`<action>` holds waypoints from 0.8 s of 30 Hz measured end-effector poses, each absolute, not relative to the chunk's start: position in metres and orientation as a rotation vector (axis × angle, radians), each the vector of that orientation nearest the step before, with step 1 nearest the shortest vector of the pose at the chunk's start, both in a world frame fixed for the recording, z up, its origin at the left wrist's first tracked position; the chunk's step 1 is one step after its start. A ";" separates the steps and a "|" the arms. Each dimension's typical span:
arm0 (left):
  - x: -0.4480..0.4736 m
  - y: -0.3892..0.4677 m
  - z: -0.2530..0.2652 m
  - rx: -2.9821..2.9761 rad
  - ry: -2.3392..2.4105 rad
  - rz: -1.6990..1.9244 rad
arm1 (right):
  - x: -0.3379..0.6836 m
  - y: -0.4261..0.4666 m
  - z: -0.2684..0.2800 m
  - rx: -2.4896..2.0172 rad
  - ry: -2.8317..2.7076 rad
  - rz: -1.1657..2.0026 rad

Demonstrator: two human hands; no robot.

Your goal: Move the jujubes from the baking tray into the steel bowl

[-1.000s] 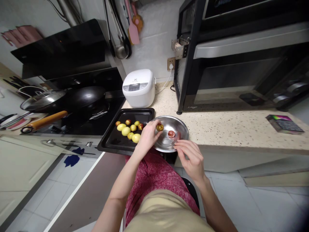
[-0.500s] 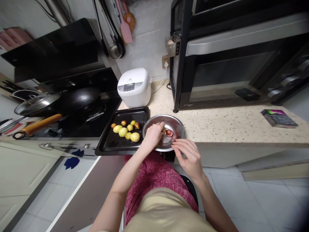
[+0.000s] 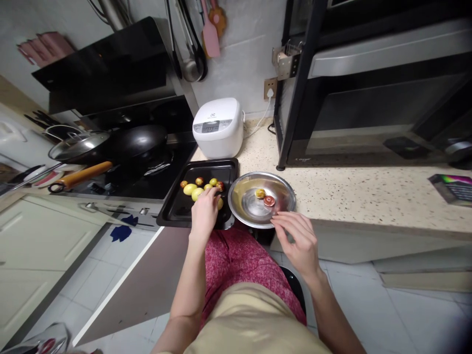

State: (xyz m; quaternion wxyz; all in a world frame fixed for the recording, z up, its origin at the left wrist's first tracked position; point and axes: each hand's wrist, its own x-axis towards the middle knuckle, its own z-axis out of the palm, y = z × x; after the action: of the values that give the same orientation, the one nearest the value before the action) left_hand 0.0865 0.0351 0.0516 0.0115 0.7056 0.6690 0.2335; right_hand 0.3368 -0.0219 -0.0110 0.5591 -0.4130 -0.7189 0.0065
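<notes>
Over the black baking tray [image 3: 177, 211], my left hand [image 3: 205, 209] has its bent fingers down among yellow-green and red-brown jujubes [image 3: 189, 189]. Its fingers look closed on one of them, mostly hidden under the hand. Beside the tray stands a round stainless-steel bowl [image 3: 241, 209]. A yellowish-brown jujube [image 3: 260, 193] and a small red-brown round piece [image 3: 269, 200] lie inside it. At the bowl's near right rim, my right hand [image 3: 298, 241] has thumb and fingertips brought together, apparently on the rim.
A white rice cooker [image 3: 217, 130] stands behind the tray. On the left are a stove with a wok [image 3: 138, 142] and a pan with an orange handle [image 3: 88, 174]. A black microwave oven [image 3: 368, 118] is at the right, with a small dark box [image 3: 452, 189] near it.
My left hand has left the bowl and moved left onto the jujubes in the tray, uncovering the pieces in the bowl. My right hand stays at the rim. The view has shifted left.
</notes>
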 end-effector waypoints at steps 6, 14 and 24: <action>0.057 0.023 0.032 2.145 2.178 0.699 | 0.331 -0.022 -0.011 -0.980 -1.712 -0.004; 0.055 0.017 0.029 2.121 2.275 0.633 | 0.328 -0.023 -0.009 -0.972 -1.727 -0.013; 0.054 0.014 0.022 2.079 2.276 0.623 | 0.324 -0.025 -0.005 -0.968 -1.729 0.018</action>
State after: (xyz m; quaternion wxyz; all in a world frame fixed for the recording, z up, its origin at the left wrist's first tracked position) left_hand 0.0543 0.0142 0.0225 -0.0016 0.6612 0.7236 0.1980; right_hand 0.3236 -0.0250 -0.0050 0.5479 -0.4087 -0.7299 0.0075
